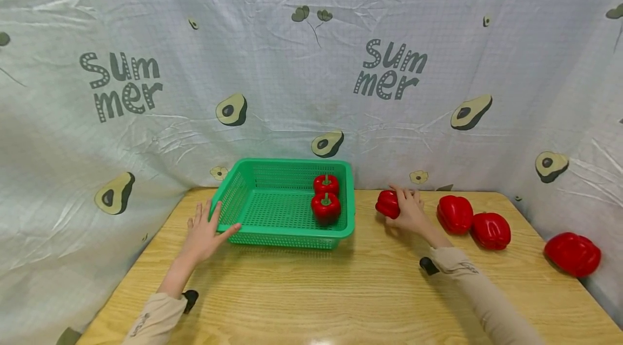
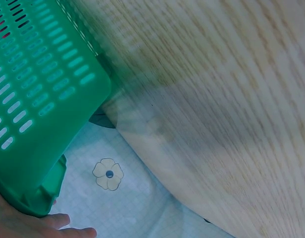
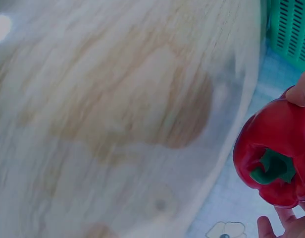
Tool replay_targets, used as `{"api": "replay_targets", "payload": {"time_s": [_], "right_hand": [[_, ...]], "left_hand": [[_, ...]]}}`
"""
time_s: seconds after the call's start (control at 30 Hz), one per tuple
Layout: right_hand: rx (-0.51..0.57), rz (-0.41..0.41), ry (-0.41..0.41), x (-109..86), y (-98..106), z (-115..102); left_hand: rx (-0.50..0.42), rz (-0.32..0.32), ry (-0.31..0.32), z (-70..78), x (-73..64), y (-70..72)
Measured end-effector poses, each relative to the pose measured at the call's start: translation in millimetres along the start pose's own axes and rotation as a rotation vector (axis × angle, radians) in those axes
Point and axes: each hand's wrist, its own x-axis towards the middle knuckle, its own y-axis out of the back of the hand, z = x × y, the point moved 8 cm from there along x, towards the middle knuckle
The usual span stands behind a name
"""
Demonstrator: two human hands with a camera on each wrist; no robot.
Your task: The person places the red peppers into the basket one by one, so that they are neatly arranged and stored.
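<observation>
A green plastic basket [image 1: 284, 230] with slotted sides stands toward the back of the table. My left hand [image 1: 201, 237] rests at its front left corner, fingers spread over the rim. Inside, at the right end, two red bell peppers [image 1: 326, 209] sit with their stems up. To the right of the basket, my right hand [image 1: 411, 216] grips another red bell pepper [image 1: 387, 204] between thumb and fingers. In the right wrist view this bell pepper [image 3: 264, 134] shows its green stem, with the thumb on one side and fingertips on the other.
Farther right on the wooden table [image 1: 292, 291] lie a red bell pepper [image 1: 455, 214] and another bell pepper [image 1: 491, 230] beside it. One more bell pepper [image 1: 572, 254] lies at the right edge. A printed cloth [image 1: 272, 64] hangs behind and at the sides.
</observation>
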Motion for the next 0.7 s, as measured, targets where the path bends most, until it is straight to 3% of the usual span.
{"api": "replay_targets", "payload": {"time_s": [0.3, 0.53, 0.7], "right_hand": [[-0.062, 0.035, 0.143, -2.3, 14.9, -16.9], [-0.169, 0.091, 0.27, 2.8, 32.4, -38.6], [-0.152, 0.116, 0.31, 6.5, 44.8, -54.7]], "left_hand": [[0.001, -0.002, 0.0, -0.4, -0.1, -0.3], [-0.002, 0.001, 0.0, -0.9, 1.5, 0.2], [-0.002, -0.008, 0.004, -0.7, 1.1, 0.0]]}}
